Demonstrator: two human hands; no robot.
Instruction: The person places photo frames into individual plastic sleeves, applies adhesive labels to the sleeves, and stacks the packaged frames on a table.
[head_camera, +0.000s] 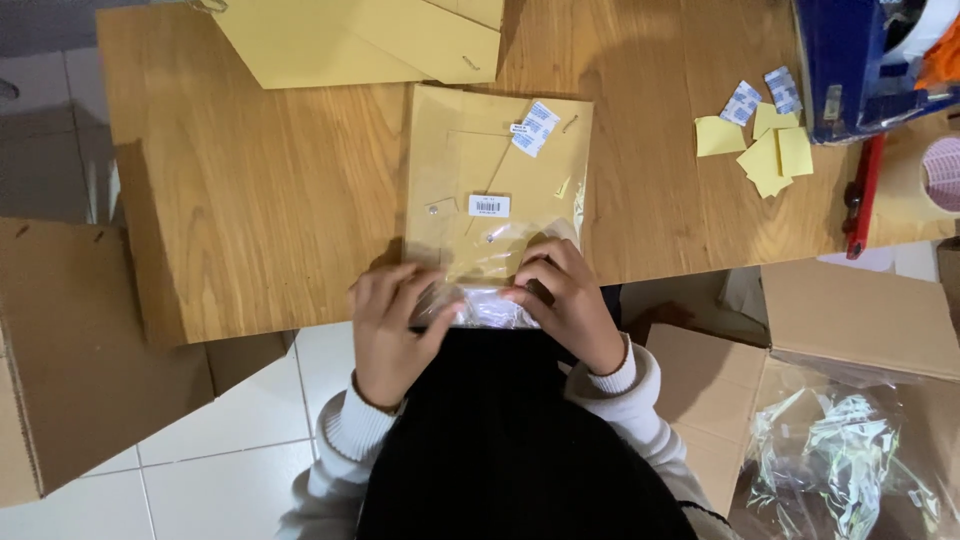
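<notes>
Both hands, left (392, 325) and right (565, 300), pinch bag (495, 190) flap at desk (260, 190) edge; fingers closed on plastic, steadying envelope inside.

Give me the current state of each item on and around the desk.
Clear plastic bag: flat on the table, holding a tan envelope, open end pinched.
Left hand: gripping the bag's near edge.
Right hand: gripping the same edge.
Yellow sticky notes: loose, overlapping.
Cardboard box: open, crumpled plastic inside.
</notes>
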